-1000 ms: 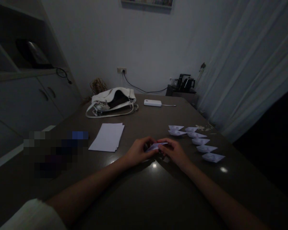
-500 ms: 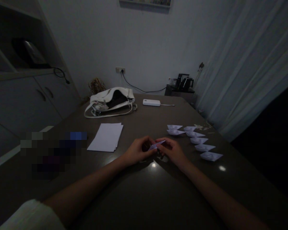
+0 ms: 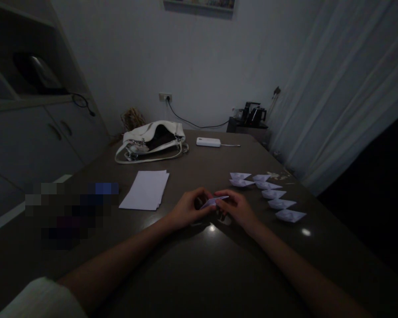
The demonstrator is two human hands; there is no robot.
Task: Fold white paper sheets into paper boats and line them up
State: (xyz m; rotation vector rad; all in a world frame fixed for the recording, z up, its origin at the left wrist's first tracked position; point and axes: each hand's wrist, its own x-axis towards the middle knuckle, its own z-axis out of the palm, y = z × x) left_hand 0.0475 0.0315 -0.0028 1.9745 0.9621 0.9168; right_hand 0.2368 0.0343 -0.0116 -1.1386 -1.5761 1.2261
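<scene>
one folded paper piece (image 3: 214, 202), pale, flat and pointed at one end, is pinched between two hands just above the dark counter (image 3: 199, 265). the left hand (image 3: 185, 211) is closed on its left end and the right hand (image 3: 239, 208) is closed on its right end, with the fingertips nearly meeting. seven finished paper folds (image 3: 273, 194) lie in a curved row just to the right of the right hand. one stack of white sheets (image 3: 145, 190) lies to the left of the left hand. farther back are one white handbag (image 3: 151, 140) and one white power bank (image 3: 208, 141).
</scene>
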